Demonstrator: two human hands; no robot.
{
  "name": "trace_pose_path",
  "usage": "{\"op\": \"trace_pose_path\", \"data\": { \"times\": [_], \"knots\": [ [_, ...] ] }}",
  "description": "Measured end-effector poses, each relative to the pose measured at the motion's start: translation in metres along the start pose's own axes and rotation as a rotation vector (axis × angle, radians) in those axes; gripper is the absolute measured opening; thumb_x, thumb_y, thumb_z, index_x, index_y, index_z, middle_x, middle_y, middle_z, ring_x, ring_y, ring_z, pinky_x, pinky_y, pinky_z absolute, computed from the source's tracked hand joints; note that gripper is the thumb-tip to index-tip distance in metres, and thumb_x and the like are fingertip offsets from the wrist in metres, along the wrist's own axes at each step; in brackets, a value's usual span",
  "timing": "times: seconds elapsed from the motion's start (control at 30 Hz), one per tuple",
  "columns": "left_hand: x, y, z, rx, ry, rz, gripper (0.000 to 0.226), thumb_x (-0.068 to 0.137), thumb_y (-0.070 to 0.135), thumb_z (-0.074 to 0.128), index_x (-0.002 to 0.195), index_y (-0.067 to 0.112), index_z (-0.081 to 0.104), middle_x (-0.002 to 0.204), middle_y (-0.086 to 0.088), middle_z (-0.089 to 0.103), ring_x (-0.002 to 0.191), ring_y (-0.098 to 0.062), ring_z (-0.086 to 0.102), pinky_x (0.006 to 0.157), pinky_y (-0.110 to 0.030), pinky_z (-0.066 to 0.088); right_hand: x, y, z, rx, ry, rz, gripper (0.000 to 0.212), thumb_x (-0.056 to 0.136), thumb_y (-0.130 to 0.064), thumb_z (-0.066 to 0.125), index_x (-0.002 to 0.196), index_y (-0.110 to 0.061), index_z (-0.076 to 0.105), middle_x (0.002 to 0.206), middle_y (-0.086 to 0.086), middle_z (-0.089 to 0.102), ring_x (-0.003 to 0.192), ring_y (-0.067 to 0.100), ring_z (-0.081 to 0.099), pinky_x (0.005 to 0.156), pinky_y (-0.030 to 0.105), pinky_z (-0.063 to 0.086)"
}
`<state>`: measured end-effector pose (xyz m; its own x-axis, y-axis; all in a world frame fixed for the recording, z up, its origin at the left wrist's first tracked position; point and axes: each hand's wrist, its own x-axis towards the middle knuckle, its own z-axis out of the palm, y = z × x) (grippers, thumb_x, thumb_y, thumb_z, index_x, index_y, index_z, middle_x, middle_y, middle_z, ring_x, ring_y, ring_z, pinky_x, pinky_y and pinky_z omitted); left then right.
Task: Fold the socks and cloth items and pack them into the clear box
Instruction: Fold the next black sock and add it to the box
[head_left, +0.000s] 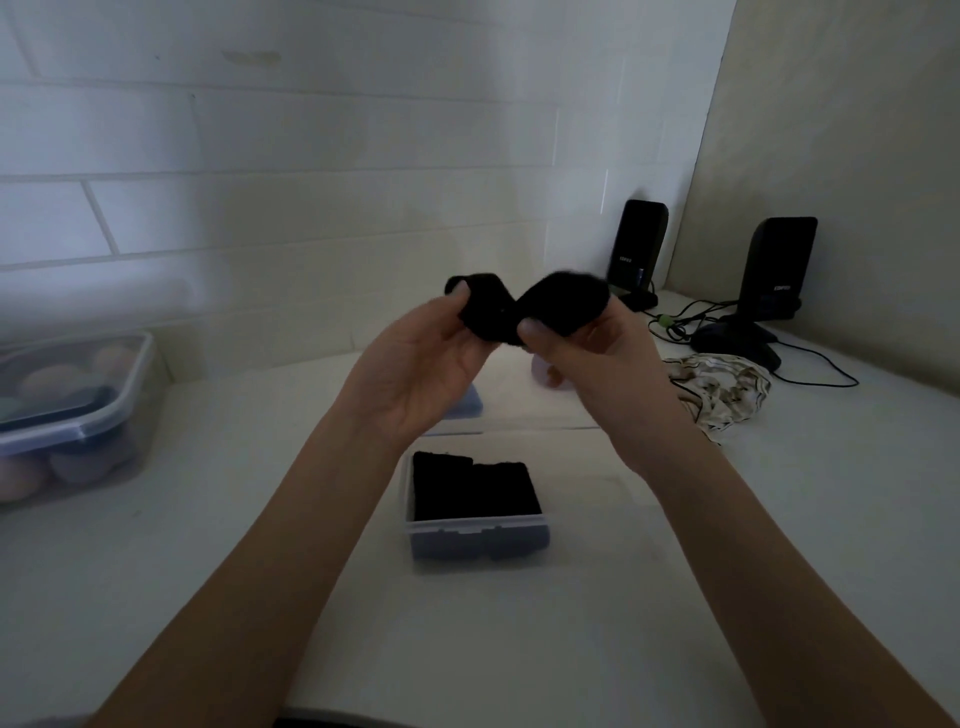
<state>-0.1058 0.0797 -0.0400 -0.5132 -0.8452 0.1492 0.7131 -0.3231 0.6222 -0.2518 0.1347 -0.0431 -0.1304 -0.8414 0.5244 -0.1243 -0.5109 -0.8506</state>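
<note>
black sock (524, 306) held up — both hands
left hand (421, 374) and right hand (597, 364) pinch it above the clear box (475, 540).

Matt fuzzy cloth sock (519, 306) — clear plastic box (475, 540)

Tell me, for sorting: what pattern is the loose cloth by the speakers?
Cream with dark stripes, the loose cloth shows in the head view.

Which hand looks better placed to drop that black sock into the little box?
Probably the left hand: it grips the black sock almost directly above the clear box, while the right hand sits further right.
</note>
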Motion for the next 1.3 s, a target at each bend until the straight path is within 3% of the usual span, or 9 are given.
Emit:
{"op": "trace_pose_path", "data": {
  "times": [0.13,0.2,0.3,0.37,0.43,0.73,0.87,1.03,1.3],
  "knots": [
    [0.001,-0.008,0.002,0.191,0.022,0.012,0.023,0.094,0.005,0.038,0.105,-0.003,0.056,0.097,-0.012,0.066,0.084,-0.018,0.065,0.065,-0.023,0.058,-0.002,0.004,0.003,-0.182,-0.156,-0.107,0.018,0.078,-0.001,0.072,0.093,-0.008,0.067,0.088,0.006,0.072,0.081,0.018,0.067,0.078,0.025,0.055],
    [0.003,-0.008,0.000,0.273,0.028,0.044,0.026,0.097,0.006,0.033,0.106,-0.002,0.056,0.101,-0.011,0.065,0.083,-0.020,0.066,0.058,-0.024,0.056,-0.003,0.003,0.005,-0.195,-0.196,-0.089,0.019,0.078,-0.004,0.072,0.095,-0.011,0.068,0.085,0.001,0.072,0.078,0.021,0.066,0.078,0.026,0.055],
    [0.005,-0.008,-0.002,0.301,0.071,0.102,0.029,0.096,0.001,0.032,0.113,-0.009,0.053,0.101,-0.014,0.063,0.078,-0.017,0.070,0.067,-0.026,0.058,-0.005,-0.001,0.006,-0.166,-0.219,0.005,0.017,0.085,-0.009,0.065,0.096,-0.022,0.066,0.063,-0.020,0.067,0.053,0.005,0.057,0.051,0.009,0.044],
    [0.006,-0.011,-0.002,0.335,0.072,0.115,0.033,0.096,-0.002,0.032,0.124,-0.013,0.046,0.103,-0.018,0.062,0.088,-0.022,0.066,0.080,-0.030,0.055,-0.004,-0.004,0.006,-0.130,-0.193,0.073,0.012,0.089,-0.012,0.060,0.099,-0.016,0.066,0.053,-0.019,0.064,0.042,0.000,0.052,0.042,0.008,0.038],
    [0.005,-0.014,-0.002,0.367,0.056,0.120,0.036,0.096,-0.001,0.033,0.128,-0.011,0.044,0.107,-0.019,0.062,0.096,-0.026,0.061,0.088,-0.032,0.052,-0.004,-0.005,0.005,-0.132,-0.142,0.123,0.015,0.090,-0.019,0.059,0.097,-0.009,0.068,0.044,-0.014,0.060,0.035,0.003,0.046,0.038,0.011,0.034],
    [0.000,-0.022,0.004,0.536,-0.065,0.168,0.030,0.098,0.003,0.032,0.117,0.004,0.055,0.106,-0.010,0.066,0.093,-0.014,0.066,0.082,-0.023,0.055,-0.002,-0.010,0.000,-0.082,-0.037,0.281,0.029,0.088,-0.034,0.060,0.078,-0.008,0.066,0.034,-0.008,0.049,0.032,0.009,0.036,0.038,0.019,0.027],
    [-0.002,-0.023,0.006,0.538,-0.102,0.162,0.029,0.098,0.007,0.032,0.112,0.005,0.058,0.102,-0.007,0.067,0.092,-0.013,0.067,0.081,-0.023,0.055,-0.001,-0.007,0.000,-0.080,0.028,0.302,0.034,0.084,-0.037,0.065,0.080,-0.004,0.070,0.038,-0.006,0.050,0.034,0.010,0.037,0.040,0.020,0.029],
    [-0.001,-0.019,-0.003,0.800,-0.158,0.253,0.039,0.078,0.012,0.063,0.116,0.014,0.060,0.109,-0.002,0.070,0.105,-0.017,0.065,0.089,-0.027,0.050,-0.002,-0.003,0.006,0.073,0.017,0.431,0.023,0.081,-0.037,0.069,0.085,-0.014,0.071,0.068,-0.001,0.065,0.042,0.007,0.048,0.041,0.020,0.035],
    [-0.001,-0.020,-0.003,0.910,0.006,0.399,0.023,0.081,0.017,0.068,0.103,0.017,0.069,0.094,-0.001,0.074,0.091,-0.017,0.070,0.080,-0.026,0.055,-0.005,0.003,0.015,0.163,-0.010,0.482,0.017,0.083,-0.019,0.068,0.095,-0.013,0.059,0.075,0.001,0.068,0.049,0.003,0.058,0.044,0.017,0.043]
  ]
}}
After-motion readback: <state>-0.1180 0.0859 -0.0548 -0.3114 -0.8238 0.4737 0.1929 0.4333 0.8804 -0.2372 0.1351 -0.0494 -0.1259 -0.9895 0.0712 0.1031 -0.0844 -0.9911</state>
